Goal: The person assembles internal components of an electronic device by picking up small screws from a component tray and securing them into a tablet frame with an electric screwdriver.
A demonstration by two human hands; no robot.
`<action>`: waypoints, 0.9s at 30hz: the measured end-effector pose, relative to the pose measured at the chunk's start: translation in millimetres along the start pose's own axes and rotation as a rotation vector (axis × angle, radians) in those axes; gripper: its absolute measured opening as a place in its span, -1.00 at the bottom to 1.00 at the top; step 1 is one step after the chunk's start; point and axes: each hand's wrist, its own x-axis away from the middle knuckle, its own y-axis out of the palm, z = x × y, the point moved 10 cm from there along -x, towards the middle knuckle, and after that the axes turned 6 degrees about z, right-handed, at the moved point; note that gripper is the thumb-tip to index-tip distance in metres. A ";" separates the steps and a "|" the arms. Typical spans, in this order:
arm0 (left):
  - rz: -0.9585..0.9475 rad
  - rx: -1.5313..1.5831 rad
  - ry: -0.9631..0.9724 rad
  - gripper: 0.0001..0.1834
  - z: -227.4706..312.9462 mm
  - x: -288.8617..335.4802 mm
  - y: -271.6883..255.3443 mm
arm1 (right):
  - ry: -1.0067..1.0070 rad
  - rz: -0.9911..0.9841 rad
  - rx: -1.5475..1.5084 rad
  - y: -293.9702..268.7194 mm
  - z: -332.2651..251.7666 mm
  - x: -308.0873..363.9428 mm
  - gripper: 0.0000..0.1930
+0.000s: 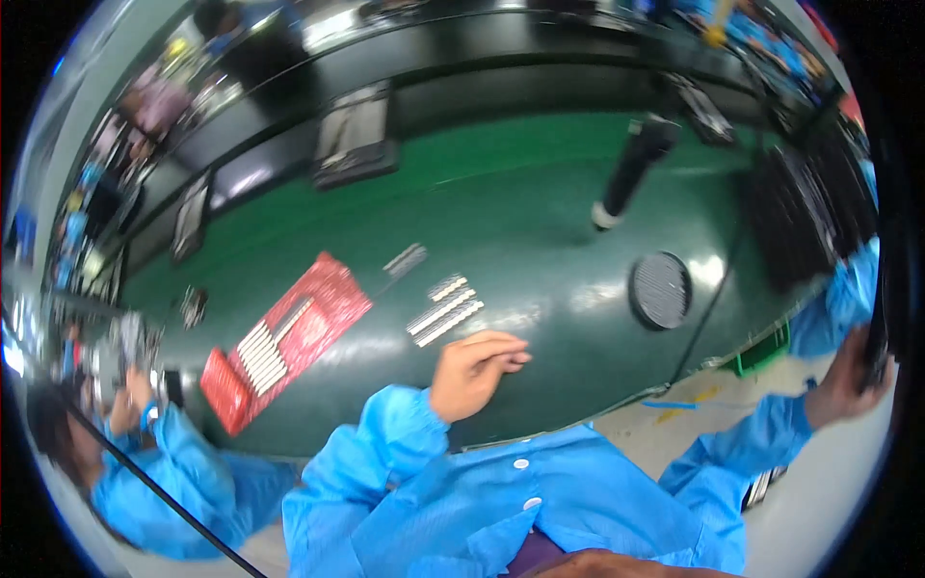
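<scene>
Green table (568, 376) biggest, running beneath the left hand (472, 374) and well out beyond it to both sides.

Black stack (795, 217) far to the right of that hand, farther out from the body; blurred, contents not readable.

Red bubble wrap (337, 289) off to the left of the left hand, apart from it. Long axis slants, near end leftmost, far end toward the middle. A row of white sticks (261, 359) lies on it, side by side.

Black cylinder (636, 169) ahead and right of the left hand, well apart, tilted in view (pale at its near end). Round black dish (660, 291) nearer, also to the right.

Left hand: fingers bent, tips drawn close to the thumb and pointing right; nothing seen in it, though a small thing between the tips would be hidden. Right hand (850, 380): out at the far right, beyond the table edge, fingers bent against something dark; grip cannot be told.

Smallest, and nearest: pale strips (450, 325), just beyond the left hand's knuckles, ahead and slightly left, apart from it. Long axes slant outward to the right, roughly parallel. Left hand much the nearer; its fingertips point away from them.
</scene>
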 end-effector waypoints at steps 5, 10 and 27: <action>0.094 0.345 -0.113 -0.65 15.7 7.6 24.4 | -0.905 -0.032 1.227 120.6 10.6 94.7 -0.55; 0.067 0.356 -0.044 -0.69 39.1 9.0 20.2 | -0.568 -0.227 0.909 123.4 109.9 170.3 -0.60; 0.672 0.783 -0.273 -0.62 -0.7 -2.1 -84.5 | 0.948 -0.011 0.328 113.5 279.4 256.4 -0.68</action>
